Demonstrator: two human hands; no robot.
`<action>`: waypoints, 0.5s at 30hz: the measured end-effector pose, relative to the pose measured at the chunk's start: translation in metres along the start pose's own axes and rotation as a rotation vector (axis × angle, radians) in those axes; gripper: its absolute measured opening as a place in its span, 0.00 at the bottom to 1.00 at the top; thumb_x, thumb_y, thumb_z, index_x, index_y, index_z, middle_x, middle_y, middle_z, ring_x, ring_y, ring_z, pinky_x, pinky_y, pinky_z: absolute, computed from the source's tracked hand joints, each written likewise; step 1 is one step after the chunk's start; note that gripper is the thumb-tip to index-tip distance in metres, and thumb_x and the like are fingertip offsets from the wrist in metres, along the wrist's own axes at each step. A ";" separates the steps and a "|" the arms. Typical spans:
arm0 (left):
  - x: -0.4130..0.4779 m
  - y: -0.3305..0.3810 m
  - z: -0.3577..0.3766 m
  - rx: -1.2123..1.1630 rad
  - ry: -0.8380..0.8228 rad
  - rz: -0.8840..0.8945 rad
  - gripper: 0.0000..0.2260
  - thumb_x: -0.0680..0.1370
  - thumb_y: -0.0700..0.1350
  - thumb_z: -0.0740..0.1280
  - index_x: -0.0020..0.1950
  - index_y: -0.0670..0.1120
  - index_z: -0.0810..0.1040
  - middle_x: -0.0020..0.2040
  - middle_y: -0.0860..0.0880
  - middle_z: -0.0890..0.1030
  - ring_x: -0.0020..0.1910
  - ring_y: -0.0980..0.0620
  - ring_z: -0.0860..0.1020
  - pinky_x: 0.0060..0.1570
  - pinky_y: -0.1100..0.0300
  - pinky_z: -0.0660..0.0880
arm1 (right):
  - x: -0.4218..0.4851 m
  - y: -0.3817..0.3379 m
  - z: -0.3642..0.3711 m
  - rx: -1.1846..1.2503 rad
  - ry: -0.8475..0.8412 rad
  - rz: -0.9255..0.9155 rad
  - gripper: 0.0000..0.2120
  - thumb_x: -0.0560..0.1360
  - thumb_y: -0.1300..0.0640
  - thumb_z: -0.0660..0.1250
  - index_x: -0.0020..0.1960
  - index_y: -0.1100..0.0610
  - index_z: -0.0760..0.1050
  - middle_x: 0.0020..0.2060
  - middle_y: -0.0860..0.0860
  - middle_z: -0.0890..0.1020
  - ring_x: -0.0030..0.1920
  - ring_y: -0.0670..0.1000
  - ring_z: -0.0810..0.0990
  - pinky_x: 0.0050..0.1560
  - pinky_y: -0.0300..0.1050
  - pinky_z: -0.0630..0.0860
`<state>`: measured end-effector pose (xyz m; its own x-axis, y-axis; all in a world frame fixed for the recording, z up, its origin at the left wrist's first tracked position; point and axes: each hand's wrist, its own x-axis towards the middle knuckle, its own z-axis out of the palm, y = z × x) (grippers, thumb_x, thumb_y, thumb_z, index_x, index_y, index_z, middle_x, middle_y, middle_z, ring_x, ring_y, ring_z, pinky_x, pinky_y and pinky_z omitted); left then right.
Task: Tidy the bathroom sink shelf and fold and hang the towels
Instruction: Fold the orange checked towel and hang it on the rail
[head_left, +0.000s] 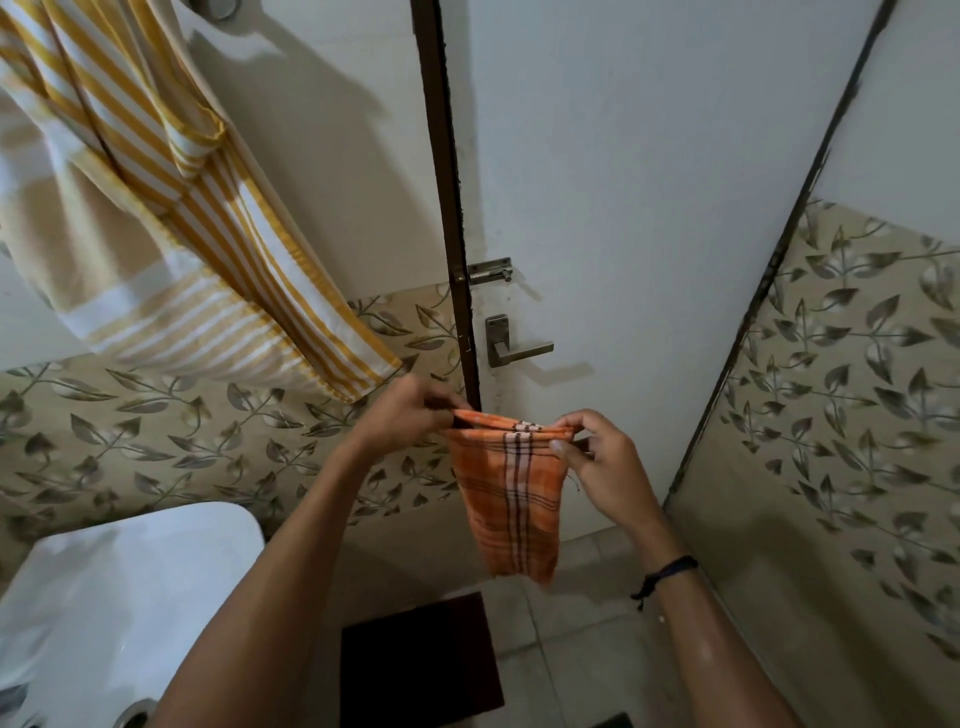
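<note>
— Before the door (649, 182), what is being held?

— An orange checked towel (511, 491), folded narrow. Its long axis runs up and down: the top edge is stretched level between both hands, and the rest hangs straight toward the floor, lower end free in the air above the tiles.

— And the stripes on it?

— Dark and white lines run down its length, right of centre.

— How does the left hand (402, 415) sit?

— Closed in a pinch on the top left corner, thumb and fingers pressed on the cloth, knuckles toward the wall.

— The right hand (597, 457)?

— Clamped on the top right corner, thumb on the near face, fingers curled behind. How many layers it grips I cannot tell; the fold is too blurred there. A dark cord (665, 574) is tied round that wrist.

— So both are shut on the one towel?

— Yes, and set apart by its width, at the same height.

— What else hangs nearby?

— A yellow striped towel (171, 208) hangs on the left wall, well above and apart from the hands. Below it, near left, stands a white basin (119, 587). A dark mat (415, 660) lies on the floor under the arms, and the door handle (511, 348) shows just above the orange cloth.
</note>
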<state>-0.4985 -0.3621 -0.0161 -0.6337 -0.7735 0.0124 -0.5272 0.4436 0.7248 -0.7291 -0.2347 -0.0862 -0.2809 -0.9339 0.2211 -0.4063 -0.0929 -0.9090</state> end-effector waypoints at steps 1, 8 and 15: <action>-0.002 0.000 -0.003 -0.118 0.047 -0.006 0.09 0.78 0.35 0.69 0.51 0.47 0.86 0.48 0.51 0.87 0.47 0.59 0.84 0.47 0.62 0.80 | 0.001 -0.003 -0.001 0.021 -0.001 0.005 0.09 0.78 0.61 0.69 0.48 0.47 0.76 0.48 0.46 0.81 0.51 0.50 0.82 0.47 0.46 0.83; -0.010 -0.023 0.024 -0.512 0.002 -0.011 0.24 0.75 0.40 0.75 0.70 0.50 0.76 0.66 0.51 0.82 0.65 0.52 0.79 0.66 0.46 0.74 | 0.012 -0.029 -0.008 0.283 -0.079 -0.038 0.10 0.75 0.68 0.72 0.45 0.53 0.80 0.42 0.48 0.84 0.42 0.47 0.84 0.44 0.46 0.83; -0.007 -0.001 0.045 -0.793 0.294 0.020 0.12 0.78 0.36 0.70 0.61 0.43 0.81 0.57 0.41 0.85 0.56 0.44 0.83 0.56 0.45 0.79 | 0.006 0.001 -0.011 0.314 -0.222 0.120 0.25 0.68 0.49 0.80 0.62 0.46 0.77 0.55 0.43 0.84 0.54 0.41 0.83 0.56 0.42 0.82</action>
<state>-0.5191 -0.3365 -0.0481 -0.4078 -0.9038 0.1296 0.1056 0.0943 0.9899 -0.7409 -0.2361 -0.0821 -0.1017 -0.9932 0.0558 -0.0872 -0.0470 -0.9951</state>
